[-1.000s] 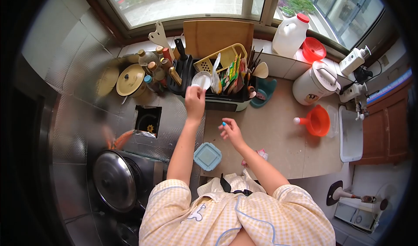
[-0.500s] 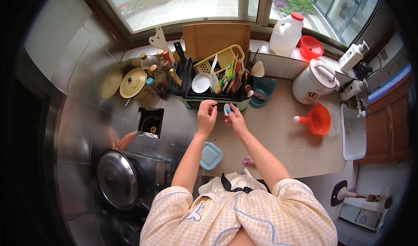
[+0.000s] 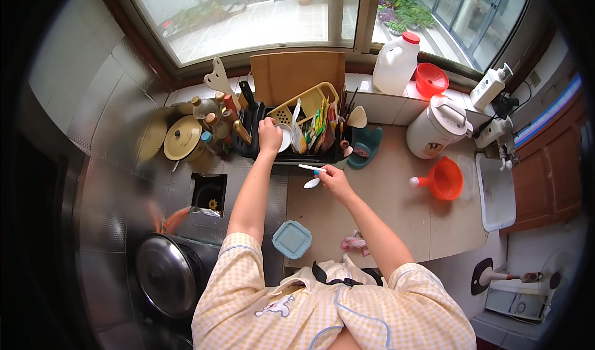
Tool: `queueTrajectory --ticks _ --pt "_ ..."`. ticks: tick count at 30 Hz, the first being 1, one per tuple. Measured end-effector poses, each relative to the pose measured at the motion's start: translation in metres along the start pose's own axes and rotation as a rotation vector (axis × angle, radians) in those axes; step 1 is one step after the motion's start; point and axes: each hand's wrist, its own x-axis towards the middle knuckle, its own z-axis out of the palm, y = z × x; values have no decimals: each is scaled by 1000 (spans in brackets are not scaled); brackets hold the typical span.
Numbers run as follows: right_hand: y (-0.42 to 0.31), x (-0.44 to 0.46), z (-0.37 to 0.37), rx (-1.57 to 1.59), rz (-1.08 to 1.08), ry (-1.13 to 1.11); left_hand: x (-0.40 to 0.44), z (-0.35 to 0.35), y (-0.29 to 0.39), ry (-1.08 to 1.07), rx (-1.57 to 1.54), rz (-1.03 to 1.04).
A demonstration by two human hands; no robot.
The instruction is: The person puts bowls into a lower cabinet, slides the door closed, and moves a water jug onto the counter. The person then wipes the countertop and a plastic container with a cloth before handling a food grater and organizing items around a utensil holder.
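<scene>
My left hand [image 3: 269,137] is at the left part of the black rack [image 3: 313,159], fingers curled down against the left side of a small white bowl [image 3: 286,138]. The fingertips are hidden, so what they pinch cannot be made out. In front of the rack, my right hand [image 3: 336,183] is closed on a white spoon [image 3: 312,183], its bowl end pointing left. A thin white stick-like piece [image 3: 311,168] also sticks out of this hand, perhaps a second spoon seen from the side. Inside the rack stand a yellow plastic basket [image 3: 304,101] and colourful packets [image 3: 322,124].
On the counter lie a blue-lidded container [image 3: 292,240] and a pinkish cloth [image 3: 354,243]. Bottles [image 3: 211,111] and a lidded pot [image 3: 183,137] stand left. A red dipper [image 3: 445,179], a white jug [image 3: 396,63] and a sink [image 3: 498,192] are right. A lidded pan [image 3: 163,275] is lower left.
My left hand has moved up and left, from the rack's front to the white bowl. My right hand stays in front of the rack, with more of the white pieces showing. The view has shifted slightly.
</scene>
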Motion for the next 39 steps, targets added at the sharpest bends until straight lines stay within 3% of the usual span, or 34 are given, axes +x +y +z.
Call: queueTrajectory --ticks 4,6,8,10,12,18,21,22,24,25,27,34,39 --pt "-28 21 4 -299 -437 323 26 13 -1 -109 150 88" --pt "-53 35 8 7 -326 406 38 20 -5 -159 222 182" --pt "-94 40 14 119 -246 320 42 22 0 -187 284 193" --pt "-113 58 13 -120 -196 335 47 25 2 -221 350 207" --pt "-134 75 17 -342 -203 380 50 31 2 -341 412 92" --pt "-162 151 16 -1215 2 343 57 30 -2 -128 357 337" --pt "-154 179 25 -1453 -19 225 66 28 -5 -290 329 352" --pt "-155 183 28 -1512 -34 146 75 25 -2 -499 310 247" --pt "-141 199 27 -1618 -22 81 89 14 10 -690 286 96" --pt "-136 204 27 -1653 -25 40 97 14 12 -690 287 96" --pt "-132 207 27 -1641 12 69 116 17 14 -1009 225 -165" --pt "-126 201 26 -1595 58 100 140 39 12 -1280 166 -298" --pt "-121 199 21 -1586 -2 118 141 41 7 -1598 -13 -531"
